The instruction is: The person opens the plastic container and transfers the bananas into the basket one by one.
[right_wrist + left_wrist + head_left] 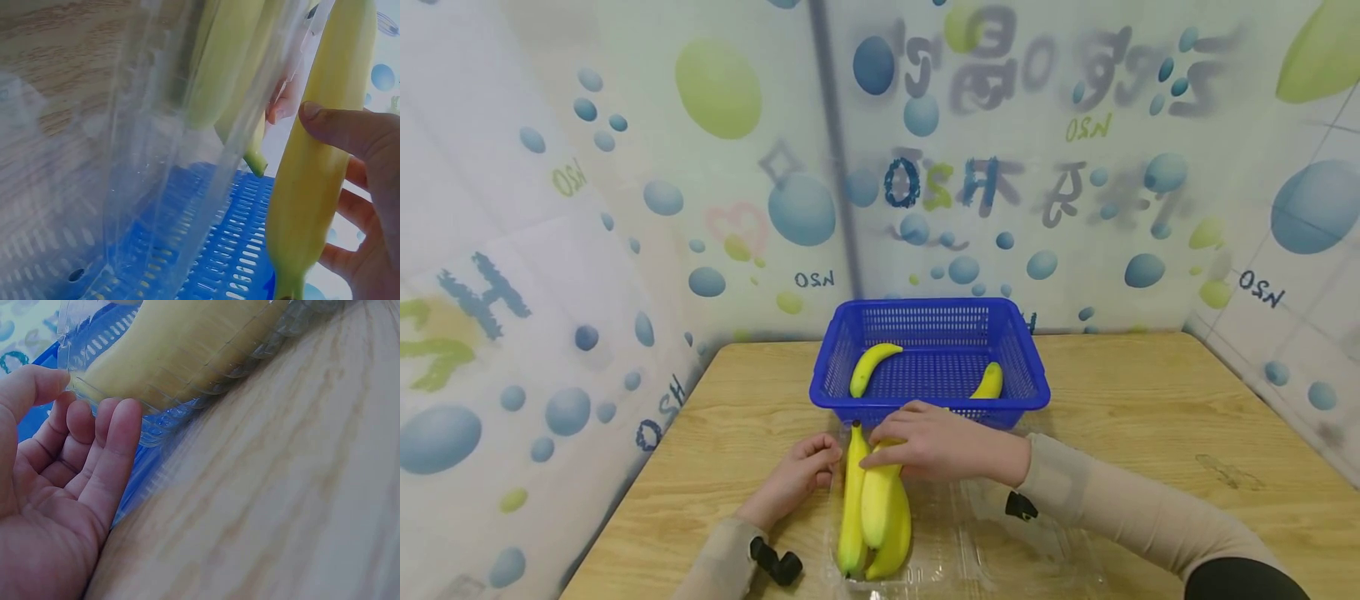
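A clear plastic container (936, 533) lies on the table with its lid folded out to the right. My left hand (801, 471) pinches its left rim between thumb and fingertips, as the left wrist view shows closely. Over the container my right hand (943, 442) grips a yellow banana (315, 162), thumb on one side and fingers on the other. Two more bananas are in the container: one along the left side (852, 508), one partly covered (900, 542) by the held banana. Their stem ends point toward the basket.
Right behind the container stands a blue plastic basket (936, 403) with slotted walls. Inside it are a curved banana (868, 368) at the left and another banana (989, 382) at the right, partly hidden by the front rim. A patterned curtain (737, 167) surrounds the wooden table (760, 383).
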Demonstrator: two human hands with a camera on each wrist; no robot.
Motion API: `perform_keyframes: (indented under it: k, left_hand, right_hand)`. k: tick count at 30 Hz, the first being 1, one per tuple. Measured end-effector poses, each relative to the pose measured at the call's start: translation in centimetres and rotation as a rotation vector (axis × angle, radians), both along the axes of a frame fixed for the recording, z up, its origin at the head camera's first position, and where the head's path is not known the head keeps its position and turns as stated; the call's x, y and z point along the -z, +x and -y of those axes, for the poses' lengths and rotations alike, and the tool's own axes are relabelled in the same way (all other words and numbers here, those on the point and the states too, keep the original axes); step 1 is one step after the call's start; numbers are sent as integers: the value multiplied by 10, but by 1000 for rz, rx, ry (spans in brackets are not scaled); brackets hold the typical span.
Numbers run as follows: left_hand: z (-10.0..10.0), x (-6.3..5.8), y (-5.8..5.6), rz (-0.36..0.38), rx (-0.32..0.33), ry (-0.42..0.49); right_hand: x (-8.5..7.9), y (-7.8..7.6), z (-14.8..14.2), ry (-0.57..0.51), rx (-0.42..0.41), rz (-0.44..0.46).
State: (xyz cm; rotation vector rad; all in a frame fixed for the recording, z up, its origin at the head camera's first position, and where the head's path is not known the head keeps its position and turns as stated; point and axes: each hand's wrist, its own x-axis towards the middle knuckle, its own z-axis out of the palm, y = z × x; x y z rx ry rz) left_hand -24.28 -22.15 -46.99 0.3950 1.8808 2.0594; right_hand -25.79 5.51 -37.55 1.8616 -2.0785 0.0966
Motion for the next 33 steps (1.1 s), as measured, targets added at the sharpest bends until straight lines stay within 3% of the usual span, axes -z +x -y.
perform_keyframes:
  k: [23, 33]
  left_hand:
    - [1, 1, -3, -13, 14, 3]
    - [1, 4, -2, -27, 12, 3]
  right_hand:
    - [-8, -1, 2, -53, -32, -49]
    - [-19, 3, -1, -34, -13, -67]
